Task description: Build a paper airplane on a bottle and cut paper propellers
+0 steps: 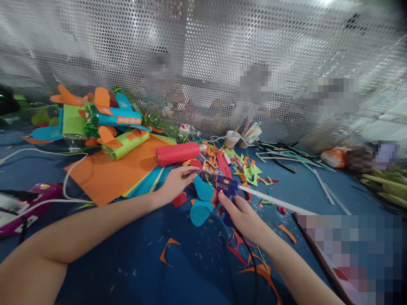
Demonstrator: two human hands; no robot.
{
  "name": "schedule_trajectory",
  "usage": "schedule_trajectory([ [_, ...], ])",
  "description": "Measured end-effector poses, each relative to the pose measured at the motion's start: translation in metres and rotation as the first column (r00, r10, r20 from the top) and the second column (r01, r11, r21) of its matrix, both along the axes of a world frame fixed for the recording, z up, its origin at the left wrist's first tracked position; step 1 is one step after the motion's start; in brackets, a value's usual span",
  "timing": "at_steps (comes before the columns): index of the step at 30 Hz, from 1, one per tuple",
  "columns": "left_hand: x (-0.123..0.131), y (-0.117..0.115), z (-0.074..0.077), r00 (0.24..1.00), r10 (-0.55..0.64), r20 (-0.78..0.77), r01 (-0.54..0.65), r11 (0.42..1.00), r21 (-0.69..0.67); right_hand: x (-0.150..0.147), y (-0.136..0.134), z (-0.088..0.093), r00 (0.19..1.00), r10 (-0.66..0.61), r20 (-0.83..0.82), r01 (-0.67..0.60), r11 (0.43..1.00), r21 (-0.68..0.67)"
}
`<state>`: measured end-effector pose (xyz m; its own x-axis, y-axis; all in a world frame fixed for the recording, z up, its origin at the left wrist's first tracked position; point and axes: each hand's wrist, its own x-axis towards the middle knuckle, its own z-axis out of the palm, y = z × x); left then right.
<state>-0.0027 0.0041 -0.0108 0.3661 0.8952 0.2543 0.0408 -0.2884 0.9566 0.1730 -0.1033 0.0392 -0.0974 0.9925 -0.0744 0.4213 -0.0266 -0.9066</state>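
Note:
My right hand is wrapped round a blue hot glue gun, and a small red light glows by the thumb. A long white glue stick sticks out of its back end. Close to the gun's nozzle, my left hand is closed in a pinch; what its fingertips hold is too small to make out. Just below lie two blue rounded paper cut-outs on the table. Beyond my left hand is a plastic bottle wrapped in red paper, lying on its side.
Coloured paper sheets, bottles decorated as rockets and a purple device lie left. Paper scraps are scattered behind the gun. Cups with sticks stand by the perforated metal screen. A black cord trails from the gun.

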Motion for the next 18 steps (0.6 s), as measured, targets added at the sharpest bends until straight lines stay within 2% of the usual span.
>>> schedule_trajectory([
  [7, -0.0022, -0.0012, -0.0018, 1.000, -0.031, 0.001, 0.031, 0.999, -0.010, -0.0004, 0.0004, 0.0020, 0.999, -0.026, 0.019, 0.025, 1.000, 0.013],
  [18, -0.0023, -0.0025, -0.0003, 0.999, -0.007, -0.035, 0.007, 1.000, -0.007, 0.0007, 0.0027, -0.0005, 0.999, -0.028, 0.030, 0.028, 0.999, 0.031],
])
